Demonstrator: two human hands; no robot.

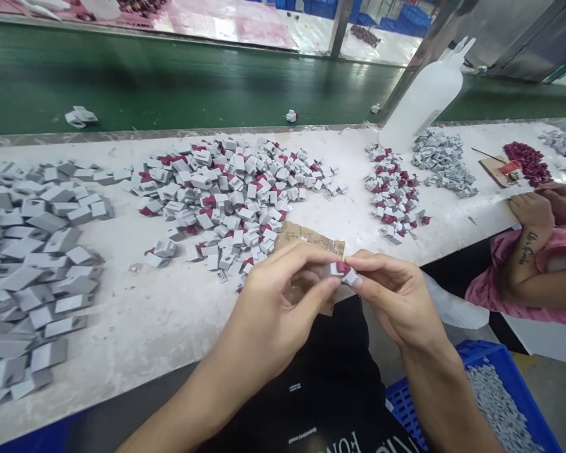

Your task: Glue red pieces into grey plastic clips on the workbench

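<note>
Between my two hands, just above the table's front edge, is a small grey and dark-red plastic part (pixel 342 268). My left hand (pixel 287 296) pinches its left side between thumb and fingers. From the right, my right hand (pixel 396 292) pinches the other side, and the fingertips nearly meet. Fingers cover much of the part. Under my hands lies a piece of brown cardboard (pixel 306 236). Beyond them spreads a heap of similar grey and dark-red parts (pixel 236 182).
Larger grey blocks (pixel 33 233) cover the table's left. A green conveyor belt (pixel 179 88) runs behind, carrying a few parts. A white plastic bottle (pixel 422 94) stands right of centre. A co-worker's arms (pixel 532 233) rest at right. A blue crate (pixel 500 402) of grey parts sits below.
</note>
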